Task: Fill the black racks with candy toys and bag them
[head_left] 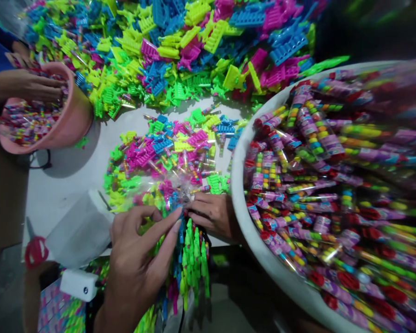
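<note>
My left hand [138, 259] is closed in a pinch, thumb and forefinger together at the upper end of a hanging bundle of small plastic toys [194, 263], mostly bright green with some blue and pink. Across from it, my right hand [211, 213] has its fingers curled at the top of the same bundle; its fingertips are partly hidden. Crinkled clear plastic film [152, 185] shows just above both hands. Beyond them lies a loose pile of pink, blue, yellow and green toys [166, 145], mixed with small candy-filled tubes.
A large white tub [241, 185] of candy tubes stands close on the right. A big toy heap [194, 46] covers the back. At left, another person's hand [27, 85] reaches into a pink bucket [79, 106]. Red-handled scissors [36, 252], a translucent container [78, 231] and a white device [78, 284] are nearer.
</note>
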The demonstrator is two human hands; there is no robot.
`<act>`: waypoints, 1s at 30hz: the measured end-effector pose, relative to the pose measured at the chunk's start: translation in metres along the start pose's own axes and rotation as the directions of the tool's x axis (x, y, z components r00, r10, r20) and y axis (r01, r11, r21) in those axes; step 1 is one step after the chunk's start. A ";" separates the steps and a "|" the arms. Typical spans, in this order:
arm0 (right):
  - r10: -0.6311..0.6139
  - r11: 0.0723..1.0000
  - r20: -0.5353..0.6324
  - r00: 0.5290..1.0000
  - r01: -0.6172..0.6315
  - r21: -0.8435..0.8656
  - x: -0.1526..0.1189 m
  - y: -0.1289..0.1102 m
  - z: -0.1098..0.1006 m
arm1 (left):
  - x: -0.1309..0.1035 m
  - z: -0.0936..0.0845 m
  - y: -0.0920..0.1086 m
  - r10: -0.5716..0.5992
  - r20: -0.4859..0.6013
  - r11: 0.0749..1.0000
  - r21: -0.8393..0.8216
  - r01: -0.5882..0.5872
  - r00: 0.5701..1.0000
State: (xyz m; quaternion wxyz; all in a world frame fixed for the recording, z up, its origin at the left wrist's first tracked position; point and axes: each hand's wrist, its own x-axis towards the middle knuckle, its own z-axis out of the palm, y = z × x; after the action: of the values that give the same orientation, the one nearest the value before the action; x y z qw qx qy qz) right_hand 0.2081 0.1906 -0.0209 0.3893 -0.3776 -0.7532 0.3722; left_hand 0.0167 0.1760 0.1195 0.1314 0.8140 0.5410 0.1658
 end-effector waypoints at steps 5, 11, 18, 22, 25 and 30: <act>-0.009 1.000 -0.014 1.000 0.010 0.011 -0.003 0.001 -0.001 | -0.001 -0.001 0.000 0.016 -0.006 1.000 -0.019 -0.016 1.000; 0.009 1.000 0.039 0.999 -0.008 -0.011 -0.005 -0.001 -0.001 | -0.006 -0.001 -0.002 0.033 0.028 0.999 0.002 -0.033 0.999; 0.064 0.997 -0.015 0.998 -0.065 -0.036 -0.013 -0.006 0.001 | -0.007 -0.009 0.001 0.007 0.111 0.999 0.047 -0.013 0.994; 0.113 0.991 -0.241 0.964 -0.125 -0.038 -0.013 -0.014 0.012 | -0.013 -0.012 -0.003 0.047 0.112 0.999 0.005 -0.048 0.993; 0.157 0.982 -0.297 0.942 -0.181 -0.054 -0.006 -0.020 0.019 | -0.019 -0.010 -0.004 0.085 0.033 0.996 0.009 -0.085 0.996; 0.123 0.976 -0.343 0.931 -0.176 -0.130 0.008 -0.028 0.015 | -0.030 -0.004 0.007 0.081 -0.045 0.988 0.137 -0.074 0.996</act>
State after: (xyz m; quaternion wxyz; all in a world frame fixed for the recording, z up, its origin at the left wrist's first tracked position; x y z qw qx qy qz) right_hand 0.1840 0.1811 -0.0013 0.4500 -0.5212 -0.6727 0.2706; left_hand 0.0105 0.1460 0.1225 0.0558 0.8370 0.5220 0.1543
